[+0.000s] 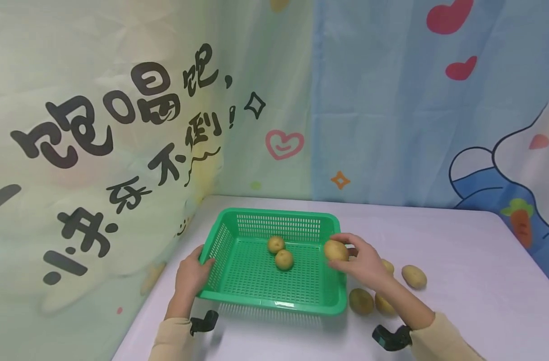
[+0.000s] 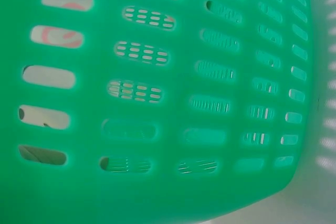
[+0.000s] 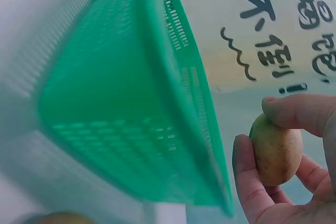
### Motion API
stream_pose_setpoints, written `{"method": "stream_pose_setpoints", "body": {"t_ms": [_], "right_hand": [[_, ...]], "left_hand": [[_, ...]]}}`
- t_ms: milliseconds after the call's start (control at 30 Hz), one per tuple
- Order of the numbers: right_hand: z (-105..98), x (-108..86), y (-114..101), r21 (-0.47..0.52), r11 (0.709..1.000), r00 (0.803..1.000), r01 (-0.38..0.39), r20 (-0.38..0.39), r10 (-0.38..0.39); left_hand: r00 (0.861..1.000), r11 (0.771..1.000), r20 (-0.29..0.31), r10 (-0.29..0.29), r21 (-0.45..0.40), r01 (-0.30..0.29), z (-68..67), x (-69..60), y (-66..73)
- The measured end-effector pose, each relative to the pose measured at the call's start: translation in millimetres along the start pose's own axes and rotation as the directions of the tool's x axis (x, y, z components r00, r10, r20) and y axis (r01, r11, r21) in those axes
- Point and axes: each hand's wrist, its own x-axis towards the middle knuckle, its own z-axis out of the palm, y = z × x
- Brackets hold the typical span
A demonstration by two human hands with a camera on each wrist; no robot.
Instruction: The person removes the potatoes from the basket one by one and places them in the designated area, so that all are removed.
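A green slotted basket [image 1: 274,302] holds two potatoes, one [image 1: 276,244] just behind the other [image 1: 284,260]. At its left rim my left hand [image 1: 194,273] grips the edge, thumb over the inside. My right hand [image 1: 362,260] pinches a potato [image 1: 335,250] between thumb and fingers, at the basket's right rim in the head view. The right wrist view shows that potato [image 3: 276,149] in the right hand [image 3: 294,166], beside the basket wall [image 3: 105,77]. Only the slotted side of the basket [image 2: 178,114] fills the left wrist view.
Right of the basket, several potatoes lie on the white table [image 1: 473,301]: one [image 1: 414,277] apart, one darker [image 1: 361,301] near the basket's corner, others partly behind my right arm. A printed cloth [image 1: 369,100] hangs behind the table.
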Motion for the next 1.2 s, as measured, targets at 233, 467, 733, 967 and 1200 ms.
{"method": "stream_pose_setpoints", "body": {"t_ms": [233,467,733,967,1200], "right_hand": [[-15.8,-29.6,30.5,0.030,0.994,0.993,-0.109,-0.031,0.110],[-23.6,-57.4,67.1,0.092,0.986,0.988,-0.138,-0.057,0.144],[-34.9,-91.4,96.6,-0.019,0.978,0.970,-0.210,-0.130,0.206],[-48.6,-107.8,118.3,-0.007,0.934,0.929,-0.357,-0.104,0.355],[-57.0,-111.4,136.0,-0.011,0.901,0.895,-0.433,-0.121,0.428]], "left_hand": [[1.000,1.000,0.000,0.006,0.017,-0.006,-0.7,1.4,-1.9],[1.000,1.000,0.006,0.000,0.012,0.000,-1.0,-0.6,-1.2],[1.000,1.000,0.013,0.000,0.015,0.000,-0.9,-2.3,-0.1],[1.000,1.000,0.013,0.001,0.028,-0.001,-1.4,-1.6,-0.1],[1.000,1.000,0.009,0.008,0.023,-0.008,0.2,-0.9,-0.2]]}}
